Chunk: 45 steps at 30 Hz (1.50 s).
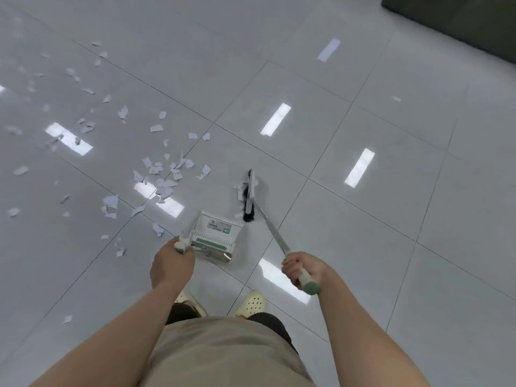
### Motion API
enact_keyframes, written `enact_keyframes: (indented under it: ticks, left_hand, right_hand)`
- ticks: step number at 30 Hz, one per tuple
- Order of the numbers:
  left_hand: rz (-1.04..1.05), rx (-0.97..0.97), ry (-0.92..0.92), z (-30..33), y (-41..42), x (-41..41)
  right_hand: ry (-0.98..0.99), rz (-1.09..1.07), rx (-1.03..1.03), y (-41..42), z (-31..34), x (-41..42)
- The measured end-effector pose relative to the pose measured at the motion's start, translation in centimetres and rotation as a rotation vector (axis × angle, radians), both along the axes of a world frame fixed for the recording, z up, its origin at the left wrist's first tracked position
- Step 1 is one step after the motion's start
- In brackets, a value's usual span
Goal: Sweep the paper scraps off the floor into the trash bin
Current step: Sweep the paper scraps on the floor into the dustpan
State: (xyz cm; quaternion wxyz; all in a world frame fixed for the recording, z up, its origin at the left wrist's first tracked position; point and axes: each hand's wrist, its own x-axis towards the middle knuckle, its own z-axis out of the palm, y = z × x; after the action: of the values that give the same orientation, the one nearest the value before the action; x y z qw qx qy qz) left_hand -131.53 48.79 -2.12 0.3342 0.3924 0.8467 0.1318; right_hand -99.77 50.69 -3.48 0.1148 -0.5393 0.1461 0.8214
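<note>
White paper scraps (pixel 164 174) lie scattered over the glossy tiled floor (pixel 363 219), mostly to the left and ahead of me. My left hand (pixel 171 263) grips the top of the handle of a white and green dustpan (pixel 216 237), which stands on the floor just in front of my feet. My right hand (pixel 303 268) grips the green-capped handle of a broom. Its metal shaft runs up-left to the black-bristled head (pixel 249 195), which rests on the floor right of the dustpan's mouth with a few scraps against it. No trash bin is in view.
My two cream clogs (pixel 251 301) stand side by side just behind the dustpan. A dark cabinet or wall base (pixel 458 18) fills the top right corner. Bright ceiling-light reflections streak the tiles.
</note>
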Motion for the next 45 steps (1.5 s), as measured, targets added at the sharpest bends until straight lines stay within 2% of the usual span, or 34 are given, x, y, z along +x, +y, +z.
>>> enact_keyframes:
  ticks: [2, 4, 9, 16, 19, 22, 27, 31, 34, 39, 45]
  left_hand:
    - [0.052, 0.014, -0.006, 0.2, 0.3, -0.8]
    - [0.072, 0.022, -0.014, 0.0, 0.6, -1.1]
    - [0.088, -0.001, -0.031, -1.3, 3.2, -2.4]
    - [0.182, -0.06, -0.091, -2.1, 9.5, -6.0]
    - [0.192, -0.071, -0.107, -2.2, 11.5, -7.6]
    - [0.22, -0.064, -0.118, -2.2, 12.9, -9.9]
    - [0.285, -0.066, -0.122, -2.0, 14.6, -13.1]
    - [0.376, -0.069, -0.107, -1.3, 15.8, -14.6]
    - [0.467, -0.052, -0.098, -0.9, 16.2, -15.5]
    - [0.614, -0.046, -0.054, 0.1, 17.4, -15.0]
    - [0.675, -0.035, -0.007, 0.5, 21.5, -10.7]
  right_hand:
    - [0.148, -0.131, -0.004, 2.8, 0.7, 0.6]
    - [0.196, -0.167, 0.026, 4.6, 2.2, 0.3]
    - [-0.147, -0.025, 0.097, 6.7, 4.9, -3.0]
    - [-0.282, -0.338, 0.055, 9.1, 7.2, -5.1]
    - [-0.418, -0.301, 0.034, 11.0, 6.5, -6.9]
    - [-0.453, -0.246, -0.013, 13.0, 5.5, -8.9]
    - [-0.377, -0.152, -0.058, 16.1, 3.8, -15.1]
    - [-0.263, 0.007, -0.023, 19.0, 3.6, -22.5]
    - [-0.15, 0.041, -0.02, 23.4, 2.9, -26.1]
    - [0.208, -0.011, -0.156, 36.0, 0.7, -24.1]
    - [0.294, 0.065, -0.066, 47.3, 2.6, -22.0]
